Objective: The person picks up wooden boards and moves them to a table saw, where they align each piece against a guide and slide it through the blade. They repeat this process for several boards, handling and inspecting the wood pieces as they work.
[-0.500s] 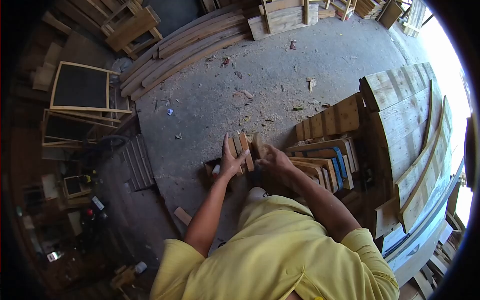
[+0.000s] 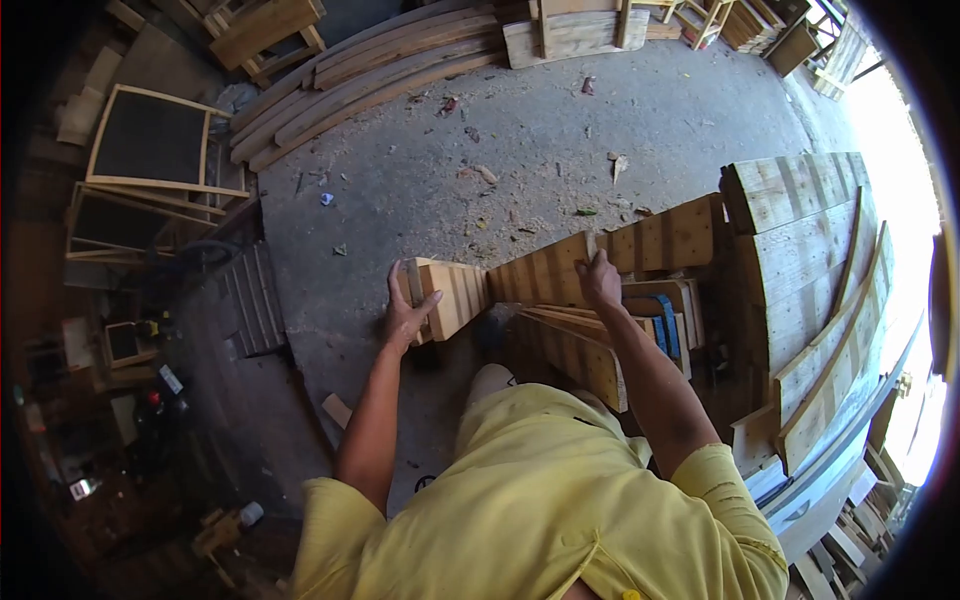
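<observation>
My left hand (image 2: 405, 318) is closed around the near end of a small stack of light wooden boards (image 2: 460, 298), thumb over the top and fingers at the left side. Bands of light and shade cross the boards. Further right, my right hand (image 2: 600, 282) grips a short, narrow wooden piece (image 2: 590, 243) whose tip sticks up past the fingers; its full shape is hidden. Behind that hand runs a long wooden board (image 2: 665, 240). Beneath the right forearm lie several stacked boards (image 2: 575, 350), some with a blue strip (image 2: 664, 325).
Sawdust and scraps litter the concrete floor (image 2: 400, 190). Long planks (image 2: 380, 95) lie at the back left, near dark-panelled frames (image 2: 150, 135). Large wooden panels (image 2: 810, 260) stand at the right. A loose wood offcut (image 2: 337, 410) lies left of my feet.
My hands have moved apart. The left shifted left with the boards, which now lie turned on their side; the right moved up and right, away from them, with the narrow piece.
</observation>
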A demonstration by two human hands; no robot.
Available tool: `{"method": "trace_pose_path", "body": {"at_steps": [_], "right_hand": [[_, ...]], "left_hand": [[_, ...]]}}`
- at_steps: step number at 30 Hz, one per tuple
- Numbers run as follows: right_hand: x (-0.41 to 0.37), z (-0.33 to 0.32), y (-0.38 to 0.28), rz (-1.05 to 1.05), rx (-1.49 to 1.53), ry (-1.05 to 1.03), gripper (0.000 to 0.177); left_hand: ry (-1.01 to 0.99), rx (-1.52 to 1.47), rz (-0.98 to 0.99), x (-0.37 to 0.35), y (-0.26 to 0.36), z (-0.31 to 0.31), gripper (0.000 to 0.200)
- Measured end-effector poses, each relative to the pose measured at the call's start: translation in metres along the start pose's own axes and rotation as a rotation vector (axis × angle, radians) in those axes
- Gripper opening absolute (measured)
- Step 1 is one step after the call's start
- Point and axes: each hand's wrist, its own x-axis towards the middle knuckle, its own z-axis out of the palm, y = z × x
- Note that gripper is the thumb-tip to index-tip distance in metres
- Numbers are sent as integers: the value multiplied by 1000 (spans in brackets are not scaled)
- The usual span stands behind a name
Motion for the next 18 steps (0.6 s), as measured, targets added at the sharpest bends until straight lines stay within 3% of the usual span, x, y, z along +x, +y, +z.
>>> {"method": "trace_pose_path", "body": {"at_steps": [4,5,7,8,10,11,13,14,15,18], "right_hand": [[1,-27,-12,-36,7,78,42],[-3,-42,-18,-27,-3,88,42],[-16,-122,-22,-69,74,223,41],[-21,-151,-9,-28,51,284,41],[-35,-204,20,-84,283,378,40],[-51,-230,35,-233,599,453,34],[-110,-294,33,-106,946,553,24],[-135,-320,37,-115,1058,570,26],[-132,-323,55,-130,991,659,26],[-188,-361,94,-117,1214,985,31]], "left_hand": [[40,38,45,-3,2,-5,104],[30,12,-30,-6,6,-7,102],[85,76,220,14,-37,-1,99],[88,136,195,17,-38,-2,96],[20,-20,210,13,-32,2,92],[12,-99,175,9,-26,3,91],[50,49,166,7,-31,6,90],[27,41,182,9,-32,9,90],[50,68,177,9,-34,8,90],[43,94,189,10,-36,7,91]]}}
